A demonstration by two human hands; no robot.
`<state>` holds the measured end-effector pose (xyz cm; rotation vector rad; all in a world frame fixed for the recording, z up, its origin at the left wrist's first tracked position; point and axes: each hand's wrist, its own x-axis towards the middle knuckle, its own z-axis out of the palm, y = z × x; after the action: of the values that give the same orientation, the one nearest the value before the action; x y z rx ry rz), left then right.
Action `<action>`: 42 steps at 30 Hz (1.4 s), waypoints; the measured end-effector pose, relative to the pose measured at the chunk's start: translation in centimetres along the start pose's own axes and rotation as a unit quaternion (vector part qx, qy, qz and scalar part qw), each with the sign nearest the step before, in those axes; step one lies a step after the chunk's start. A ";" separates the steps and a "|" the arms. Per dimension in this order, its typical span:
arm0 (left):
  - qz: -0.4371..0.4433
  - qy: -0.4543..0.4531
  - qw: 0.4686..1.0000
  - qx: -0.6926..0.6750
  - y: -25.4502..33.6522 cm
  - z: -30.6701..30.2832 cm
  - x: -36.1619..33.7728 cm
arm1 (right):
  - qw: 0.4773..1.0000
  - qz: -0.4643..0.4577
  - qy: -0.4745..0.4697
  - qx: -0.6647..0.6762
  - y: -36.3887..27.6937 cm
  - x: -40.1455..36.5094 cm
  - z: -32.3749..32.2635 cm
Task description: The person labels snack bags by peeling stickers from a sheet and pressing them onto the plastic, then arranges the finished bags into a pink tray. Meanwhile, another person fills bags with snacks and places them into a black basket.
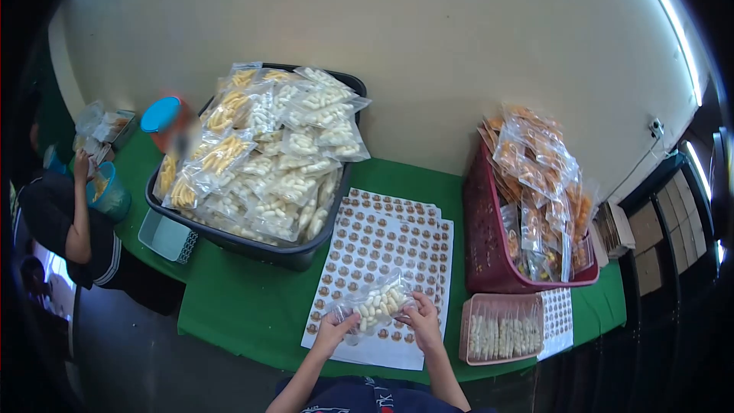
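Observation:
A clear plastic bag of white, oblong pieces (380,303) is held up between my two hands, over sheets of round brown stickers (367,248). My left hand (334,332) is closed on the bag's left end, thumb on top. At the right end, my right hand (423,318) pinches the plastic with thumb and fingers. The sticker sheets lie overlapping on the green cloth, partly hidden by the bag and my hands.
A black tub (298,254) heaped with bags stands at back left; a maroon basket (478,252) of orange bags is on the right. Before it sits a pink tray (468,348) of small packets. A co-worker (73,214) is at far left by a teal bucket (113,199).

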<state>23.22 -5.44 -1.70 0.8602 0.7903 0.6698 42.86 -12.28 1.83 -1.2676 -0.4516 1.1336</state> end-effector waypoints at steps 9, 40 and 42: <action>-0.066 -0.105 0.970 0.208 4.2 -1.6 -0.5 | 0.974 0.075 -0.112 -0.180 -3.1 -2.2 -0.2; 0.048 0.116 0.949 -0.290 1.9 -5.6 -2.4 | 0.729 -0.204 -0.109 -0.644 17.9 -0.6 1.1; 0.054 0.120 0.949 -0.287 1.6 -6.1 -2.3 | 0.732 -0.209 -0.111 -0.639 18.3 -0.6 0.8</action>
<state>16.68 -4.03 -2.18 0.2935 0.7103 1.0508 34.41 -14.33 -14.25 -2.0125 -1.8190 0.4644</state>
